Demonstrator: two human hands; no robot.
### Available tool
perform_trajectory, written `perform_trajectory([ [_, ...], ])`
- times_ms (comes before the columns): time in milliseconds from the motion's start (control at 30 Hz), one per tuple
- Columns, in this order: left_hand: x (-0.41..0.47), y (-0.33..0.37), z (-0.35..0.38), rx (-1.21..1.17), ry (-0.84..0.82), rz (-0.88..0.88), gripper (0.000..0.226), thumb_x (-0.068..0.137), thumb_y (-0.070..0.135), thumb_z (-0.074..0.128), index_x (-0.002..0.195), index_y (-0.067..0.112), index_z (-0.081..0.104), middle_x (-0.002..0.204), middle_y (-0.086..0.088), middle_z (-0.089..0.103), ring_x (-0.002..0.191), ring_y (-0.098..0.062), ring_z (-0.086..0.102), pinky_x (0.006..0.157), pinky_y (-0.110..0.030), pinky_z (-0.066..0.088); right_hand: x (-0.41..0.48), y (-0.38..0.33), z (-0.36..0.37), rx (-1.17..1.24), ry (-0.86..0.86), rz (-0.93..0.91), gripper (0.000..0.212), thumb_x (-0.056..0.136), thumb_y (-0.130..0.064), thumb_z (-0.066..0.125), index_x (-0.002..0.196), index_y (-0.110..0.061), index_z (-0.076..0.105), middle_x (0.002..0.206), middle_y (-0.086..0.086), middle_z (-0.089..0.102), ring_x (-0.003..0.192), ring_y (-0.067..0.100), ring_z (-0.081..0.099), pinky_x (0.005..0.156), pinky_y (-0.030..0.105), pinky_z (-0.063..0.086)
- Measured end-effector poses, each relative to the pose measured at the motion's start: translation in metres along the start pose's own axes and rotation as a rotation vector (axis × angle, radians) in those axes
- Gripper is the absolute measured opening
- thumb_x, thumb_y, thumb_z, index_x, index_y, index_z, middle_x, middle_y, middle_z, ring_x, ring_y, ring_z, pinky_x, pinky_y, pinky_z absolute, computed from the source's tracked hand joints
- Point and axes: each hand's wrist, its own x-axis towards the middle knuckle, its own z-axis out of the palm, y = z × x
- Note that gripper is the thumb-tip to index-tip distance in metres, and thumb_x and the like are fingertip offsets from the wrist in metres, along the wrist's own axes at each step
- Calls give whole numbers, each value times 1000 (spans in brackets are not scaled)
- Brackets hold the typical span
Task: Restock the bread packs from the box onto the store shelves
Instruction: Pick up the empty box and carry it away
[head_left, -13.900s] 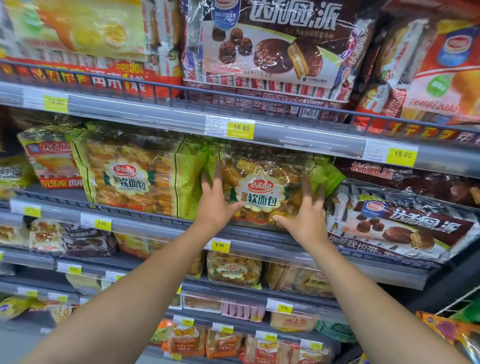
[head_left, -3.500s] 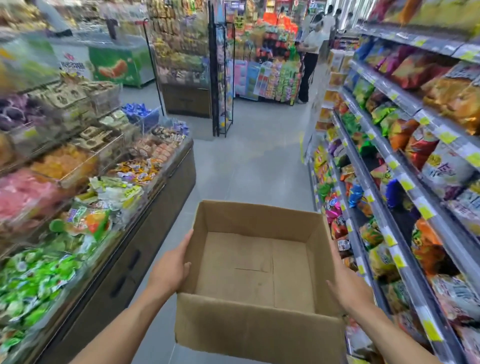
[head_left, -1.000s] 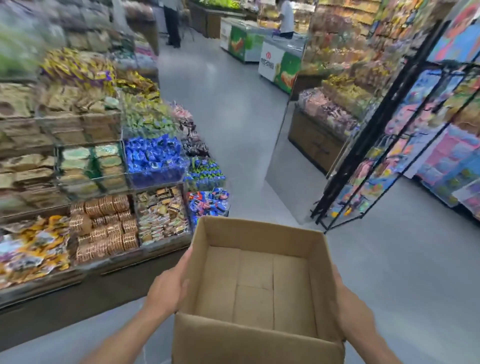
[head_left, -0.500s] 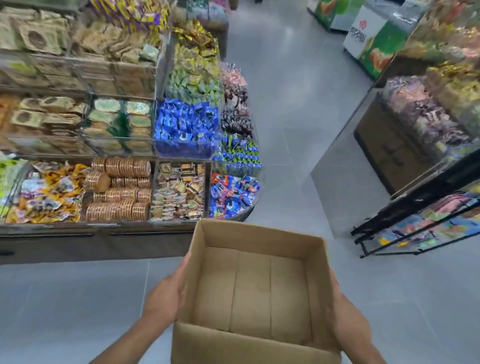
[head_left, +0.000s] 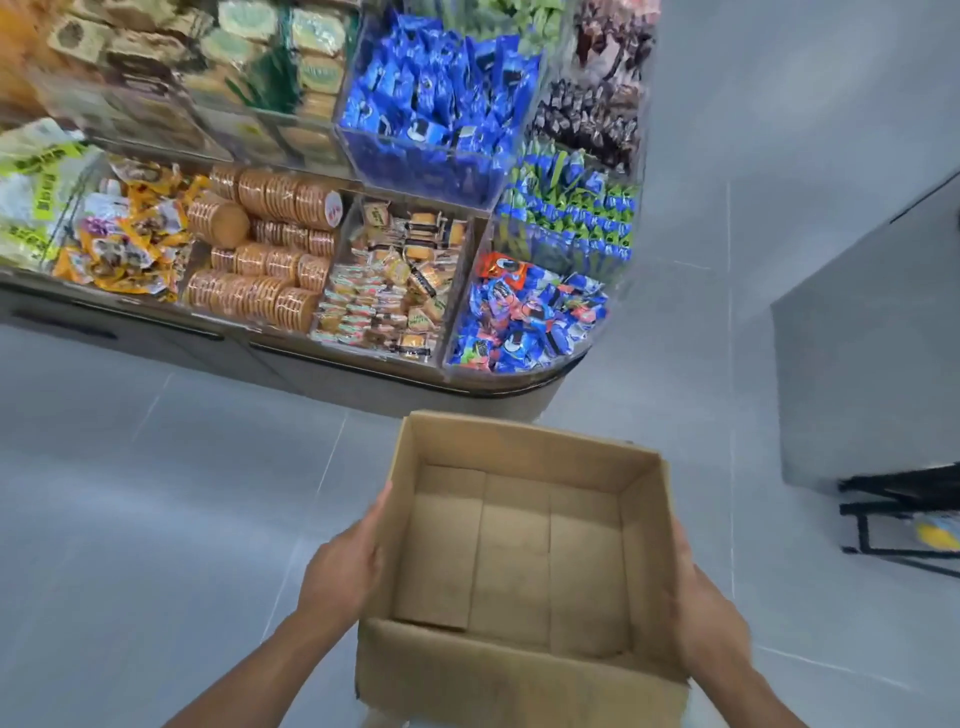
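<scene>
Out on the grey tiled floor (head_left: 156, 519) of the shop aisle, a person carries an open cardboard box (head_left: 519, 675) in front of them, gripped between two bare hands. The left hand (head_left: 345, 566) is pressed flat against the box's left wall, fingers wrapped to the outside and thumb near the rim; the right hand (head_left: 706, 618) clamps the right wall the same way. The box has its top open and nothing lies inside, only the bare cardboard bottom flaps meeting in seams. No bread packs show in it. Just beyond the box's far edge stands a low display island (head_left: 363, 374) with a rounded corner, its clear bins heaped with loose snacks: blue wrapped packets (head_left: 436, 104), stacked round biscuit rolls (head_left: 265, 244), small square cakes (head_left: 400, 280), and green-and-blue sweets (head_left: 566, 218). To the right, well apart, a grey panel (head_left: 872, 332) rises above a black wire rack (head_left: 904, 519).
</scene>
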Motion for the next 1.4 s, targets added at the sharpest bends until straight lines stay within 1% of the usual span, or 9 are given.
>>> perform_trajectory([
  [100, 20, 4, 40, -2, -37, -74, 87, 99, 24, 49, 153, 56, -11, 79, 4, 62, 64, -9, 57, 57, -30, 48, 39, 49, 17, -215, 76, -99, 88, 93, -37, 37, 135, -62, -37, 146, -2, 50, 108, 33, 64, 94, 46, 48],
  [300, 75, -16, 132, -23, -112, -95, 96, 93, 17, 52, 154, 55, -12, 75, -1, 60, 63, -17, 58, 61, -39, 52, 127, 99, 55, -385, 90, -47, 90, 93, -25, 39, 143, -56, -31, 134, 2, 58, 97, 33, 67, 83, 43, 51],
  [400, 103, -31, 181, -28, -126, -52, 95, 96, 21, 51, 151, 56, -18, 82, -3, 65, 66, -19, 60, 63, -41, 52, 175, 127, 90, -421, 64, 25, 84, 98, -23, 35, 148, -46, -27, 138, 5, 58, 103, 33, 66, 90, 44, 50],
  [533, 140, -44, 239, 0, -123, -103, 93, 97, 21, 50, 154, 47, -20, 79, -4, 65, 62, -21, 58, 62, -37, 48, 227, 148, 131, -386, 78, 125, 62, 96, -28, 37, 146, -43, 4, 126, 8, 65, 101, 35, 66, 90, 45, 50],
  [633, 167, -52, 272, 13, -128, -162, 90, 96, 18, 49, 157, 40, -14, 84, -5, 67, 68, -24, 58, 66, -37, 47, 259, 153, 158, -322, 87, 113, 58, 89, -36, 49, 139, -42, 19, 100, 0, 67, 82, 31, 64, 75, 41, 48],
  [800, 201, -62, 304, 10, -118, -177, 92, 95, 15, 46, 153, 49, -16, 78, 2, 55, 69, -26, 54, 68, -36, 43, 307, 159, 193, -301, 65, 115, 69, 86, -32, 50, 144, -42, 14, 89, -1, 64, 74, 29, 60, 69, 37, 45],
  [933, 225, -71, 327, 23, -98, -159, 95, 95, 15, 48, 152, 54, -17, 75, 4, 50, 64, -22, 52, 65, -33, 41, 336, 166, 214, -334, 87, 92, 93, 89, -24, 48, 150, -47, -19, 84, 2, 64, 68, 28, 61, 66, 37, 48],
  [1133, 248, -74, 353, 42, -88, -173, 90, 97, 15, 47, 155, 50, -13, 73, 4, 47, 61, -21, 53, 62, -31, 42, 361, 175, 230, -336, 140, -59, 100, 91, -14, 46, 144, -58, -26, 100, -1, 56, 68, 27, 57, 63, 38, 50],
  [1400, 247, -83, 374, 68, -86, -133, 90, 101, 19, 51, 156, 45, -15, 124, 1, 62, 62, -15, 52, 63, -28, 43, 375, 190, 242, -347, 137, -97, 100, 89, -7, 45, 148, -53, -22, 132, 1, 54, 72, 34, 59, 65, 43, 53],
])
